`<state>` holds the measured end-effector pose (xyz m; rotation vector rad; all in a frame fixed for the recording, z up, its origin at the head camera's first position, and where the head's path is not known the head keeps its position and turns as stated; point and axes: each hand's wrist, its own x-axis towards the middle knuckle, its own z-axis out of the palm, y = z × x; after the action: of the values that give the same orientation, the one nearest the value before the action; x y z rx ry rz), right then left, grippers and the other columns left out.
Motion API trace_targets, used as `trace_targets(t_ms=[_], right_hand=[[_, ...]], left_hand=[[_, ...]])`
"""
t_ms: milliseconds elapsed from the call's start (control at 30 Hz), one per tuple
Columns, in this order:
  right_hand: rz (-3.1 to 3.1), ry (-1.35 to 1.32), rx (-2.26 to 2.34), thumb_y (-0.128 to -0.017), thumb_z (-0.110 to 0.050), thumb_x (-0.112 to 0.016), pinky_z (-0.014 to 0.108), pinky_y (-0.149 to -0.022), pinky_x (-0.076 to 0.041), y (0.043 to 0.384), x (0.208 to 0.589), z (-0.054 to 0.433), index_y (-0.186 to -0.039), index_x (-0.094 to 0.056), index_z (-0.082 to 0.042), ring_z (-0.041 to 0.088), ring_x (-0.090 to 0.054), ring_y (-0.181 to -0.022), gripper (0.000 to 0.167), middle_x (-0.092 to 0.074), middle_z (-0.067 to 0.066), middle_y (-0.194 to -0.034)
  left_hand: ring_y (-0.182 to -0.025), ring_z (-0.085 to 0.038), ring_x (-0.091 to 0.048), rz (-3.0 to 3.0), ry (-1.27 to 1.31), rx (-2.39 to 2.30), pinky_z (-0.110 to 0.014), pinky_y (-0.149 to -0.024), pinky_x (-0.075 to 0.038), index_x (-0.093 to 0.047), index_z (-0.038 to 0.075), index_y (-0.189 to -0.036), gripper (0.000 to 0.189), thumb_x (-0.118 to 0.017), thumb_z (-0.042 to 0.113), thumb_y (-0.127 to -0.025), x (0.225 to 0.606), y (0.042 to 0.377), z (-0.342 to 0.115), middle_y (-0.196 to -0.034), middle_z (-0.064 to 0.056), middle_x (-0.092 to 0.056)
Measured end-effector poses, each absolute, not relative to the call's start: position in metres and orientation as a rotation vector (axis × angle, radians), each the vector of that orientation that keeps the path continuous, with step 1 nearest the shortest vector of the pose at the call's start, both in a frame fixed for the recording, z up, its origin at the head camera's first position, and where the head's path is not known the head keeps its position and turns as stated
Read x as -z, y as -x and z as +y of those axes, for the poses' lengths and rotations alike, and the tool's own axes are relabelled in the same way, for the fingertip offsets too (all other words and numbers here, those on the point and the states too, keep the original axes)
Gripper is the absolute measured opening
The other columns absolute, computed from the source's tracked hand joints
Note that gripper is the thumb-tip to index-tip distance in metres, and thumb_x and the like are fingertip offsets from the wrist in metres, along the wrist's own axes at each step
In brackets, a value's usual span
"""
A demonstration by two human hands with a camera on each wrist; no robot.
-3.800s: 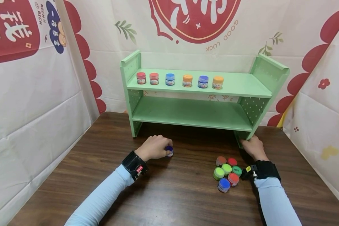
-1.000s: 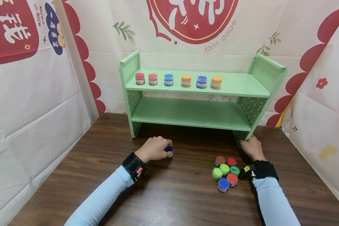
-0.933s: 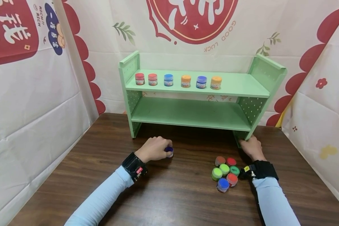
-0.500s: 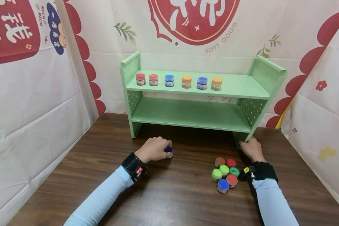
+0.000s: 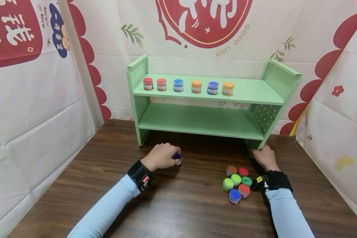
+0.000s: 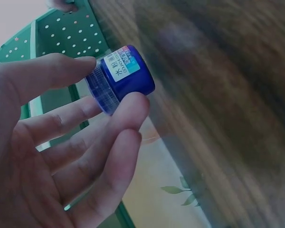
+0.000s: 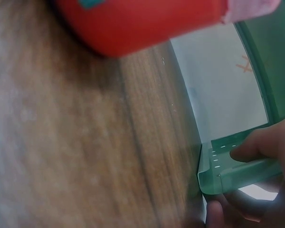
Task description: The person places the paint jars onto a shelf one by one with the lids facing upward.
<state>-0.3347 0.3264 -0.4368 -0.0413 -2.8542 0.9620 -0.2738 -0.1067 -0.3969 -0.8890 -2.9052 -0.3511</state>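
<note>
My left hand pinches a small dark blue paint jar between thumb and fingertips, low over the brown table in front of the shelf. In the left wrist view the label of this paint jar shows, with the thumb on its ribbed lid. My right hand grips the foot of the right side panel of a green two-tier shelf. The right wrist view has its thumb on the perforated green panel and fingers beneath. Part of that grip is hidden behind the panel in the head view.
Paint jars in red, blue, orange and purple-blue, among them an orange jar, line the upper tier. Beside my right forearm several more cluster on the table, including a blue jar and a red jar. Printed cloth hangs behind.
</note>
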Motion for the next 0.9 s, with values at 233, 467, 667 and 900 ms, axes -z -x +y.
trace_targets(t_ms=[233, 467, 667, 900], right_hand=[[-2.86, 0.043, -0.959, -0.103, -0.031, -0.047, 0.066, -0.089, -0.046, 0.333, 0.435, 0.329, -0.134, -0.049, 0.006, 0.055, -0.054, -0.114, 0.048, -0.053, 0.038, -0.135], [-2.856, 0.052, -0.966, -0.103, -0.032, -0.049, 0.064, -0.089, -0.046, 0.333, 0.437, 0.329, -0.131, -0.05, 0.006, 0.052, -0.055, -0.112, 0.047, -0.055, 0.037, -0.133], [-2.856, 0.058, -0.971, -0.103, -0.031, -0.048, 0.063, -0.088, -0.046, 0.333, 0.436, 0.33, -0.132, -0.049, 0.006, 0.05, -0.055, -0.109, 0.047, -0.055, 0.036, -0.131], [-2.864, 0.05, -0.973, -0.104, -0.032, -0.047, 0.063, -0.088, -0.046, 0.337, 0.437, 0.329, -0.134, -0.048, 0.006, 0.051, -0.055, -0.111, 0.049, -0.055, 0.037, -0.132]], left_hand=[[-0.071, -0.005, -0.061, -2.851, 0.869, 0.423, -0.022, -0.056, -0.047, -0.075, 0.016, -0.112, 0.024, -0.072, 0.034, -0.097, 0.382, 0.273, -0.103, -0.095, 0.006, -0.073], [-0.068, -0.004, -0.06, -2.739, 0.948, 0.431, -0.021, -0.055, -0.046, -0.075, 0.017, -0.115, 0.028, -0.067, 0.038, -0.1, 0.345, 0.275, -0.087, -0.095, 0.007, -0.074], [-0.079, -0.006, -0.065, -2.654, 1.055, 0.441, -0.02, -0.062, -0.05, -0.074, 0.018, -0.117, 0.028, -0.066, 0.039, -0.1, 0.293, 0.282, -0.059, -0.1, 0.006, -0.074], [-0.089, -0.009, -0.062, -2.509, 1.125, 0.438, -0.023, -0.07, -0.05, -0.07, 0.016, -0.124, 0.032, -0.062, 0.039, -0.103, 0.233, 0.29, -0.023, -0.107, 0.003, -0.072]])
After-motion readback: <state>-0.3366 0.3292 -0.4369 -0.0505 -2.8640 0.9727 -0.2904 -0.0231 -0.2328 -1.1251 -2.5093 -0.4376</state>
